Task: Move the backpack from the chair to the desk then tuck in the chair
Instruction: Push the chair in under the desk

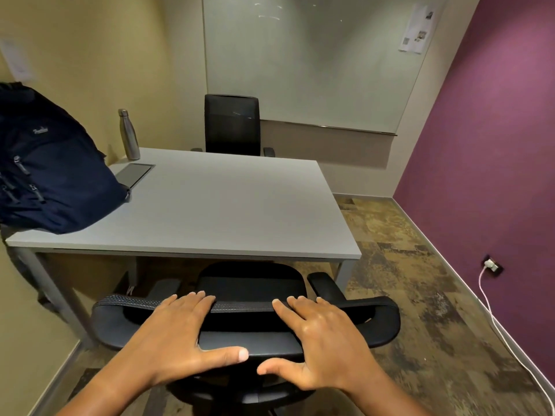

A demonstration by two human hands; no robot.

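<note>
Both hands flat on chair back, pushing toward desk.
Left hand (177, 331) and right hand (318, 337) lie open, gripping nothing, on the chair (249, 322); the desk (228, 205) is straight ahead, seat partly under its edge. Backpack (51, 163) sits on the desk's left corner.

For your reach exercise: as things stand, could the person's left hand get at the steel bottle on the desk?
Probably not: the left hand rests on the chair back; the bottle stands at the desk's far corner.
</note>
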